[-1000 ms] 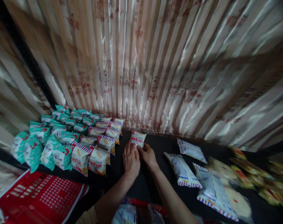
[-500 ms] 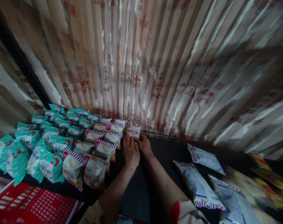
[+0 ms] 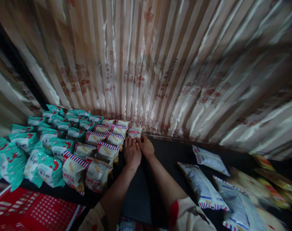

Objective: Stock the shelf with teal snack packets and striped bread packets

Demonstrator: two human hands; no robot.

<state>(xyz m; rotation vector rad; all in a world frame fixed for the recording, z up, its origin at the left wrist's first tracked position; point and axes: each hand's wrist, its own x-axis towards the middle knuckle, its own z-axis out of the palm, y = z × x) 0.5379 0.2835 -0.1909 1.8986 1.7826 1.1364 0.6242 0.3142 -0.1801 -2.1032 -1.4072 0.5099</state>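
At the back of the black shelf [image 3: 165, 154] stands a small white snack bag [image 3: 135, 131] with red lettering, close to the curtain. My left hand [image 3: 132, 153] covers its lower front, fingers pressed together against it. The fingers of my right hand [image 3: 147, 147] grip its lower right side, touching my left fingertips. Just left are rows of snack bags with striped edges [image 3: 107, 152], standing upright. Beyond those sit several teal snack bags [image 3: 61, 147], also in rows. The bottom of the held bag is hidden behind my hands.
A striped plastic curtain [image 3: 146, 80] with red prints hangs behind the shelf. Bags with striped ends [image 3: 203, 186] lie flat at the right, beside round pale packaged food [image 3: 251, 184] and yellow packets [image 3: 273, 192]. A red basket [image 3: 35, 208] is at the lower left.
The view has shifted slightly, so the shelf goods appear a little higher and further left. Both hands remain at the same snack bag by the curtain.
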